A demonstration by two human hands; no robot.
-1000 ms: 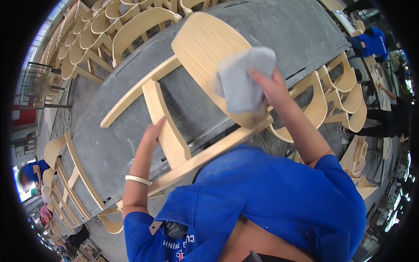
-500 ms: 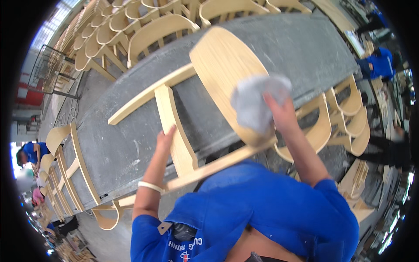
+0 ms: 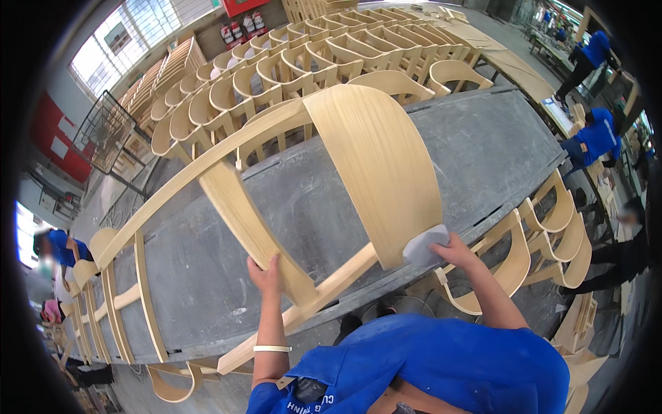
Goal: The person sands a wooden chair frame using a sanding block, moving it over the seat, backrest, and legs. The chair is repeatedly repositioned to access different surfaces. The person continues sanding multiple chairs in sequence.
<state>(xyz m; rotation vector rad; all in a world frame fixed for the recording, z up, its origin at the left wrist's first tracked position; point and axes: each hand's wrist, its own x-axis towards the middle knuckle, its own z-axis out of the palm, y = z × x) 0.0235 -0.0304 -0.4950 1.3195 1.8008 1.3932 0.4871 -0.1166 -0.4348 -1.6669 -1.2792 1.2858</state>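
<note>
A pale wooden chair frame, with a broad curved backrest, two long legs and a crossbar, is tilted up over a grey table. My left hand is closed around the near part of the crossbar, its thumb on top. A folded grey sheet is in my right hand, pressed against the near lower end of the backrest. Whether this sheet is sandpaper or cloth I cannot tell. The hand's fingertips are partly hidden by it.
Beneath the frame lies the long grey table. Rows of curved-back chairs crowd its far side. More chair frames lean at the left end and near right edge. People in blue stand at left and right.
The chair frame has tilted, its far side lifting off the table. My right hand has moved the grey sheet down the backrest to its near end. My left hand still grips the crossbar.
</note>
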